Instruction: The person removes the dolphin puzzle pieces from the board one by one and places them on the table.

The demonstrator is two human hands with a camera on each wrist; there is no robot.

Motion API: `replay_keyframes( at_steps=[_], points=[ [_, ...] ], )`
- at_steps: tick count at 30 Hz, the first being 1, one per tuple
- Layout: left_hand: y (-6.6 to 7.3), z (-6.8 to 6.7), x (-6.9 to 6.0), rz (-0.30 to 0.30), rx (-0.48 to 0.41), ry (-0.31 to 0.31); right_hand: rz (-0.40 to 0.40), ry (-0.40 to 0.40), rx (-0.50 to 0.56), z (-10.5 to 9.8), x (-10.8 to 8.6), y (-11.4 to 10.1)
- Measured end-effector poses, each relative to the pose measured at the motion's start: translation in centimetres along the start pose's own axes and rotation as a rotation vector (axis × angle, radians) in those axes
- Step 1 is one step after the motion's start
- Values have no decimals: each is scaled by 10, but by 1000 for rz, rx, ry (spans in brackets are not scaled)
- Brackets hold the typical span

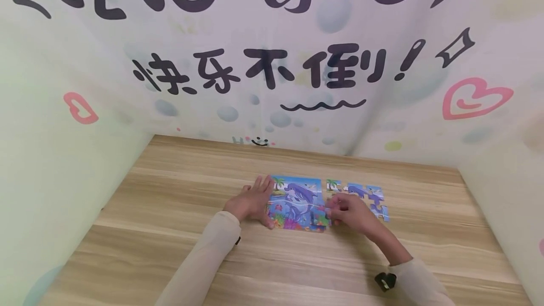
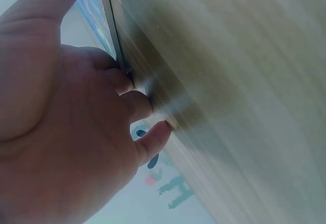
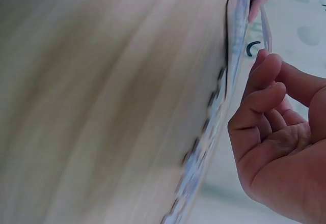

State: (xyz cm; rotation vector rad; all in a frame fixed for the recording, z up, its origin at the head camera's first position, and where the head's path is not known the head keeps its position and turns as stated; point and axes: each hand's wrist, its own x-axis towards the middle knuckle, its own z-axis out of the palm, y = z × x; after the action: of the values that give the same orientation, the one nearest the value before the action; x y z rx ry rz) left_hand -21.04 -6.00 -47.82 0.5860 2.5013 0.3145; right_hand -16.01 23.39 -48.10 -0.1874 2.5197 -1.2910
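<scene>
A rectangular dolphin picture board (image 1: 295, 202) lies flat on the table. My left hand (image 1: 253, 203) rests along its left edge, fingers toward the top corner and thumb at the bottom corner; the left wrist view shows those fingertips (image 2: 160, 135) down on the tabletop. Above the board's lower right corner, my right hand (image 1: 350, 212) pinches a puzzle piece (image 1: 319, 218) between thumb and fingers. Seen edge-on in the right wrist view, the piece (image 3: 266, 29) is tilted up off the board. Joined puzzle pieces (image 1: 376, 193) lie right of the board, partly covered by my right hand.
The wooden table (image 1: 182, 188) extends around the board on all sides. Behind it hangs a white cloth (image 1: 263, 89) with black writing and hearts, and pale walls close in the left and right sides. A loose-looking palm-tree piece (image 1: 333, 185) sits between board and joined pieces.
</scene>
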Motion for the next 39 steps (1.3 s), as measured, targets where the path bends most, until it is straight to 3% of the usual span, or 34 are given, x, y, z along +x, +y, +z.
replay_keyframes(
  at_steps=[8, 16, 30, 39],
  points=[
    [0, -1, 0, -6, 5, -3, 9, -59, 17, -12, -16, 18],
    [-1, 0, 2, -8, 3, -6, 24, -64, 14, -13, -21, 31],
    [0, 1, 2, -7, 0, -10, -25, 21, -312, -7, -21, 24],
    [-1, 1, 2, -11, -4, -10, -46, 52, -418, -4, -20, 23]
  ],
)
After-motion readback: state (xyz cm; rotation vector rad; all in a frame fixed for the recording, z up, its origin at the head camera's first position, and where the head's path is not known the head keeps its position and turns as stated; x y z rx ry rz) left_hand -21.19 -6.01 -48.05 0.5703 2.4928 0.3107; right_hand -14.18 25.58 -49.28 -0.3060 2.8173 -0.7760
